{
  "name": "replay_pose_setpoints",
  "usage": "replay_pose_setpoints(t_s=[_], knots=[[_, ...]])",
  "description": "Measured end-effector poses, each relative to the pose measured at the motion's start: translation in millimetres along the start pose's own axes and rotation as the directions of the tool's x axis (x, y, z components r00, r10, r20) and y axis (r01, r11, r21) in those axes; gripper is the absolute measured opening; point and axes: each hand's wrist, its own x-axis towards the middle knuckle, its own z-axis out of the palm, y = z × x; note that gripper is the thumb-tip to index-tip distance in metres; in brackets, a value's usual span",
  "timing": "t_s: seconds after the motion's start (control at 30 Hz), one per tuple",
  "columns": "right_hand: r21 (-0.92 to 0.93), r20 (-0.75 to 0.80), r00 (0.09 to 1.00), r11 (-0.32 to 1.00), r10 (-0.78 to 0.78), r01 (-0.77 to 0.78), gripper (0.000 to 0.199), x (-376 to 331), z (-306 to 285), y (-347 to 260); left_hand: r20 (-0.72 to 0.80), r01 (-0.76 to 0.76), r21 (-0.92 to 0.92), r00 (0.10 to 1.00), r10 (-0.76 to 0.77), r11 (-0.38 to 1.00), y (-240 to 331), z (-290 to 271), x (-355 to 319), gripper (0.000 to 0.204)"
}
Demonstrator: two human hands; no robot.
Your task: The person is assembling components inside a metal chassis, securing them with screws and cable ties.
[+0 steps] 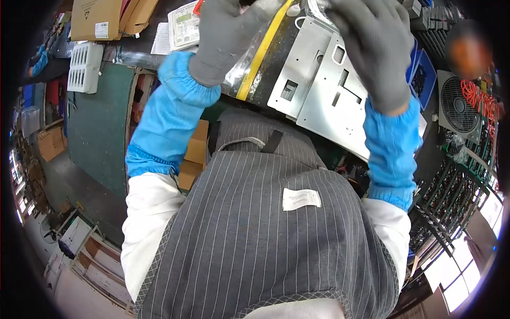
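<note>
My left hand (pixel 226 40), in a grey knit glove, reaches over the bench at the top edge. Its thumb points right, apart from the rest of the hand; the other fingertips are cut off, so any grip is hidden. My right hand (pixel 374 50), gloved alike, hangs over a flat silver metal panel (pixel 332 103) with rectangular cutouts. Its fingers stretch up and left, slightly bent, with nothing visible in them. Close to those fingertips lie white cables (pixel 317 8). A second metal panel (pixel 302 58) lies beside the first. Both forearms wear blue sleeve covers.
A yellow strip (pixel 263 50) runs along the dark bench between my hands. Papers (pixel 184 25) and a cardboard box (pixel 95 20) are at the far left. Blue bins (pixel 423 80) and a grey fan (pixel 460 105) stand at right. The panel overhangs the bench's near edge.
</note>
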Motion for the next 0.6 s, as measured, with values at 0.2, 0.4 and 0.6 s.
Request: replay_pose_setpoints(t_s=[0.2, 0.4, 0.6], knots=[[-0.619, 0.478, 0.528, 0.696, 0.702, -0.363, 0.027, -110.3, -4.8, -67.3, 0.346, 0.727, -0.362, 0.686, -0.641, 0.583, -7.4, 17.0, -88.5, 0.038], [-0.459, 0.452, 0.309, 0.516, 0.836, -0.724, 0.029, -200.5, 2.8, -66.8, 0.297, 0.795, -0.261, 0.606, -0.738, 0.548, -27.9, 48.9, -175.9, 0.030], [-0.202, 0.412, 0.208, 0.311, 0.887, -0.929, 0.028, -212.0, 9.1, -65.1, 0.276, 0.786, -0.214, 0.618, -0.736, 0.580, -30.5, 67.1, -182.4, 0.031]])
